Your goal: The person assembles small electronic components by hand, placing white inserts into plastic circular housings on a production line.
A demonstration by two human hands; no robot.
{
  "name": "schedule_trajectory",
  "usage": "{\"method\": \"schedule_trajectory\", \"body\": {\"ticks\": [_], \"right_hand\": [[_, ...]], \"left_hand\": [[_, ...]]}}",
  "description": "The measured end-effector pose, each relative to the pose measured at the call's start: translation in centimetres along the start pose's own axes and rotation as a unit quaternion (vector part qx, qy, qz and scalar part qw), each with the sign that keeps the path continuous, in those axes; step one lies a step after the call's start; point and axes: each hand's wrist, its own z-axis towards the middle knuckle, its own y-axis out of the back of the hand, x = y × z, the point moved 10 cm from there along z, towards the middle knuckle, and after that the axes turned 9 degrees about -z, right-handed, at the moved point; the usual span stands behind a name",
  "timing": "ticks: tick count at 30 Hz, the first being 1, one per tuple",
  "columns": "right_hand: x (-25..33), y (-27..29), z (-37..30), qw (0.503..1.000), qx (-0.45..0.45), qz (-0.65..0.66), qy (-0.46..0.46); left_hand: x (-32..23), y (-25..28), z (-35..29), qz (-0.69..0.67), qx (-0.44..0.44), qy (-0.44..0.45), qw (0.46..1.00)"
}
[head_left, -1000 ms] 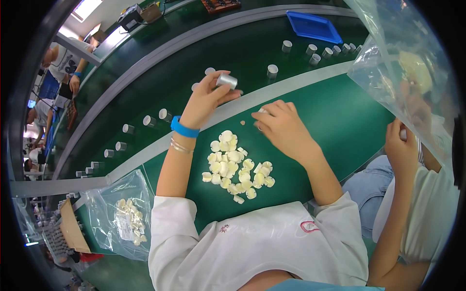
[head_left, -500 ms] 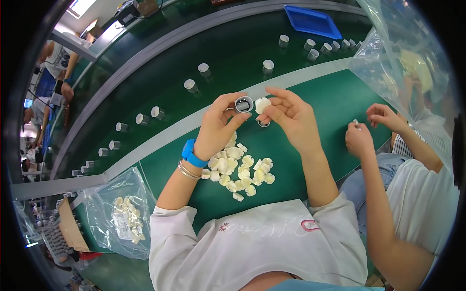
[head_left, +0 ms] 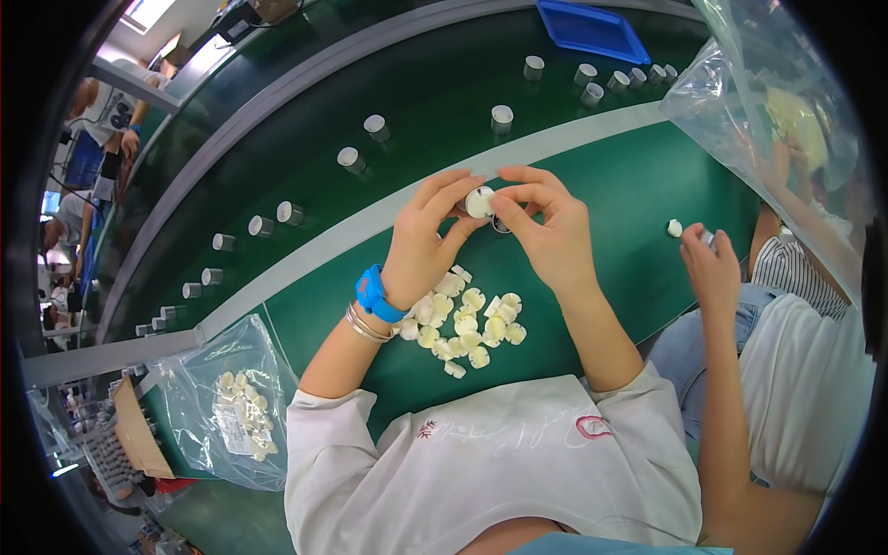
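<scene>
My left hand [head_left: 424,229], with a blue watch and silver bangles at the wrist, grips a small silver cylindrical housing that is now mostly hidden. A white round cap [head_left: 479,201] covers the mouth of that housing. The fingers of my right hand [head_left: 558,236] are closed on the cap's right side, thumb and fingertips against it. Just below those fingertips the dark rim of a second silver cylinder [head_left: 500,225] peeks out, partly hidden. Below my hands, a loose pile of cream-white caps [head_left: 467,324] lies on the green table [head_left: 610,199].
Silver cylinders with white tops [head_left: 350,159] stand scattered on the green conveyor [head_left: 425,102] beyond a grey rail. A blue tray [head_left: 592,32] lies at the far right. On the left is a clear bag of caps [head_left: 242,416]. To my right, a co-worker's hand [head_left: 710,268] holds a small cylinder.
My right hand has brought the white cap left onto the housing in my left hand. The cylinders on the conveyor have shifted slightly left. A white cap now lies near the co-worker's hand.
</scene>
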Motion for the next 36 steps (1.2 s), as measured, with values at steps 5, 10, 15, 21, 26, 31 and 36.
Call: {"method": "schedule_trajectory", "body": {"ticks": [5,10,15,21,26,31,36], "right_hand": [[0.2,1.1,0.1,0.995,-0.039,-0.087,-0.006],[-0.2,1.6,0.3,0.992,-0.055,-0.113,0.025],[-1.3,2.1,1.0,0.994,-0.032,-0.104,-0.032],[1.6,1.9,0.6,0.991,-0.02,-0.117,0.067],[3.1,1.5,-0.2,0.947,-0.074,-0.253,0.182],[2.8,1.8,0.0,0.949,-0.069,-0.241,0.191],[2.6,2.5,0.2,0.965,-0.05,-0.189,0.174]], "left_hand": [[0.0,-0.5,0.1,0.019,-0.004,0.001,1.0],[0.0,-1.5,0.4,0.047,0.019,0.025,0.998],[0.6,-2.0,0.7,-0.008,0.017,0.044,0.999],[1.0,-2.1,0.8,-0.122,-0.023,0.075,0.989],[1.8,-2.4,0.8,-0.144,-0.05,0.12,0.981],[2.7,-2.3,0.9,-0.138,-0.077,0.14,0.978],[2.7,-2.5,0.8,-0.164,-0.103,0.143,0.971]]}}
